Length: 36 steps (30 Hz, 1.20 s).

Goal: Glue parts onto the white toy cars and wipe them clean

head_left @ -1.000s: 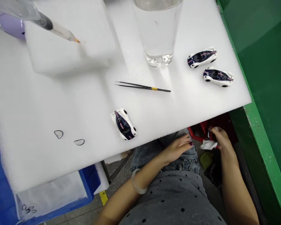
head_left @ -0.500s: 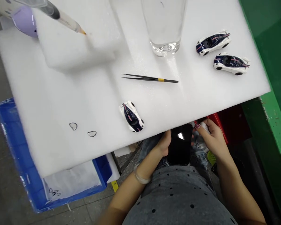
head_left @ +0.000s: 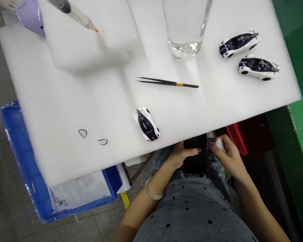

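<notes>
Below the table's near edge, my left hand (head_left: 178,156) grips a dark smartphone (head_left: 196,162), its thumb stretched across the screen. My right hand (head_left: 229,154) is closed around a small white object (head_left: 219,145) just right of the phone; its kind cannot be made out. On the white foam surface nearest my hands sits a white and navy toy car (head_left: 146,124). Black tweezers (head_left: 166,82) with a yellow band lie farther back. Two small D-shaped clear pieces with dark rims, a left one (head_left: 82,133) and a right one (head_left: 102,142), rest toward the left.
Two more toy cars, one behind (head_left: 239,43) and one in front (head_left: 258,68), stand at right. A clear glass (head_left: 185,40) is at the back. An orange-tipped dropper or pen (head_left: 83,19) rests on a foam block (head_left: 88,60). A blue crate (head_left: 22,158) sits lower left.
My left thumb has come over the phone's screen, which no longer shows the bright reflection. The view has shifted slightly, so the things on the foam appear farther right.
</notes>
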### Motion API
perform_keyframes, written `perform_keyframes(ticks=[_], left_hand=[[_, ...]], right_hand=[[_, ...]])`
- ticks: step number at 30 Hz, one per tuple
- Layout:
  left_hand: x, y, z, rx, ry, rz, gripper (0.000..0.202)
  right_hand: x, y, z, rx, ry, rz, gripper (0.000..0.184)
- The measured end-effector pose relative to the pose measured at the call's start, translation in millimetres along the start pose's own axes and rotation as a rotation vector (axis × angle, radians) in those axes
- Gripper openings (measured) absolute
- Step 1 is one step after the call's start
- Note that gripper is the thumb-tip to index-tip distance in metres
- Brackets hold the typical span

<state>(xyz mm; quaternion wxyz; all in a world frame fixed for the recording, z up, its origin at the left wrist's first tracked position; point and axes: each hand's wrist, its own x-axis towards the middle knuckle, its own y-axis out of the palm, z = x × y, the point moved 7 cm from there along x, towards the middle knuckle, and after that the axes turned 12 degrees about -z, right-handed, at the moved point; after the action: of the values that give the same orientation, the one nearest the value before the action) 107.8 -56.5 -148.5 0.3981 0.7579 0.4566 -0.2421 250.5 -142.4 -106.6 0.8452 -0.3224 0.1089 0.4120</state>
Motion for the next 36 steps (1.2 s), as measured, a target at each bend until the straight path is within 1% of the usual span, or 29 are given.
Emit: perform_keyframes(ticks=[2,4,6,9,12,14,17,18,20,22,23,25,27,31,34,36], left_hand=[[-1,-0.1,-1,0.005,0.014,-0.017,0.068],[-2,0.8,1,0.004,-0.004,-0.039,0.06],[-1,-0.1,3,-0.001,-0.018,-0.088,0.05],[0,-3.9,5,0.006,-0.031,-0.163,0.036],[1,-6.0,6,-0.026,-0.064,-0.181,0.034],[1,-7.9,6,-0.08,-0.085,-0.201,0.034],[2,-5.9,8,-0.15,-0.114,-0.191,0.036],[2,-3.5,9,-0.164,-0.122,-0.172,0.039],[2,1.0,10,-0.194,-0.123,-0.145,0.043],[2,3.4,9,-0.211,-0.098,-0.145,0.043],[2,3.7,9,-0.217,-0.08,-0.155,0.042],[1,3.0,8,-0.234,-0.05,-0.189,0.039],[-2,2.8,6,-0.252,-0.04,-0.212,0.036],[-14,9.4,8,-0.316,-0.079,-0.156,0.038],[-29,16.2,11,-0.349,-0.104,-0.13,0.044],[-44,26.6,12,-0.362,-0.135,-0.073,0.05]], right_hand=[[-12,4,-2,0.016,-0.049,0.061,0.028],[-23,8,-2,-0.001,-0.091,0.108,0.031],[-30,13,-2,-0.043,-0.119,0.138,0.035],[-34,19,2,-0.102,-0.172,0.16,0.044],[-35,23,5,-0.138,-0.219,0.183,0.051],[-35,23,4,-0.18,-0.217,0.184,0.052],[-34,18,-2,-0.172,-0.15,0.149,0.048],[-32,15,-5,-0.14,-0.106,0.113,0.044],[-29,6,-15,-0.05,0.01,-0.003,0.036],[-26,0,-25,0.069,0.127,-0.097,0.035],[-25,1,-29,0.127,0.17,-0.107,0.037],[-23,7,-31,0.224,0.214,-0.066,0.041],[-22,14,-28,0.285,0.229,-0.011,0.046],[-27,22,-26,0.389,0.284,0.057,0.055],[-37,17,-26,0.428,0.291,0.069,0.056],[-47,7,-23,0.449,0.269,0.055,0.055]])
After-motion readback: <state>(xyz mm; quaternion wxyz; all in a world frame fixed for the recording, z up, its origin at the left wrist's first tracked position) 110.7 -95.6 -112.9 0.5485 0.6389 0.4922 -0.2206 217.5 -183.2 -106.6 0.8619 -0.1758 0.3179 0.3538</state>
